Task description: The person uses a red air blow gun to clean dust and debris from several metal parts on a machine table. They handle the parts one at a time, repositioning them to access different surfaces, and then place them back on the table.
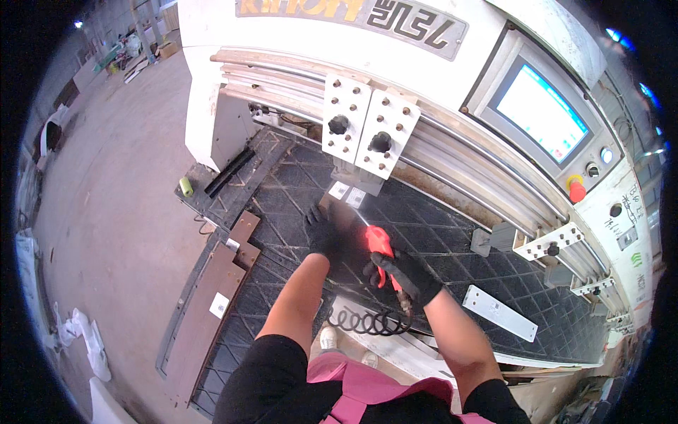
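Note:
My right hand (408, 273), in a black glove, grips a red air blow gun (379, 244), whose thin metal nozzle points up and left. A black coiled air hose (371, 322) hangs from its handle. My left hand (322, 230), also in a black glove, lies at the near left side of a brown panel (338, 208) with white labels on its far end. That end of the panel lies by the machine's clamp block. Blur between the hands hides the panel's near part, and whether my left fingers grip it is not clear.
Brown notched panels (212, 297) lie at the table's left edge, with a green roll (186, 187) farther back. A drilled white strip (500, 312) rests at the right. Ahead stand a machine's white clamp plates (364, 126), a control screen (541, 114) and a red stop button (576, 191).

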`<state>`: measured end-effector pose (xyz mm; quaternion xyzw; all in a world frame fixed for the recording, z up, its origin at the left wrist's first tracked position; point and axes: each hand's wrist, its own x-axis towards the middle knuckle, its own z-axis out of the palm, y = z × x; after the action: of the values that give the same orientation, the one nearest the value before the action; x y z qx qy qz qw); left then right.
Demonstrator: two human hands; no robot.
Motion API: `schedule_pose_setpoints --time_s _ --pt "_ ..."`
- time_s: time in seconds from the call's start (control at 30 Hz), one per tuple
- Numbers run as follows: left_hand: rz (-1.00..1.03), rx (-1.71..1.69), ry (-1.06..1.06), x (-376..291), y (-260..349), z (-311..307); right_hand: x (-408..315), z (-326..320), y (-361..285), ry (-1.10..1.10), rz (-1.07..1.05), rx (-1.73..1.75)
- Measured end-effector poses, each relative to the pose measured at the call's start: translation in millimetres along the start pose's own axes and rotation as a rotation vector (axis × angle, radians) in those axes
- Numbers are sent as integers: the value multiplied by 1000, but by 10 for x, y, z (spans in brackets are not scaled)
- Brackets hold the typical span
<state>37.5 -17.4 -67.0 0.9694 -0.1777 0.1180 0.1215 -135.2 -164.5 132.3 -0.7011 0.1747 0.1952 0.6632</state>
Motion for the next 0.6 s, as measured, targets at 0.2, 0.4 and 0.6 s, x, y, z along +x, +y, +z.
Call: schedule_pose_setpoints --time_s 0.2,0.4,0.6 --pt "36 -106 -136 -283 -87 -419 464 198 -295 -8 -5 98" --pt "-29 -377 -194 -1470 -771 -806 -210 -389 429 346 -40 497" --pt "-127 -55 -357 -2568 -1418 -1442 -1002 -841 931 566 -15 551"
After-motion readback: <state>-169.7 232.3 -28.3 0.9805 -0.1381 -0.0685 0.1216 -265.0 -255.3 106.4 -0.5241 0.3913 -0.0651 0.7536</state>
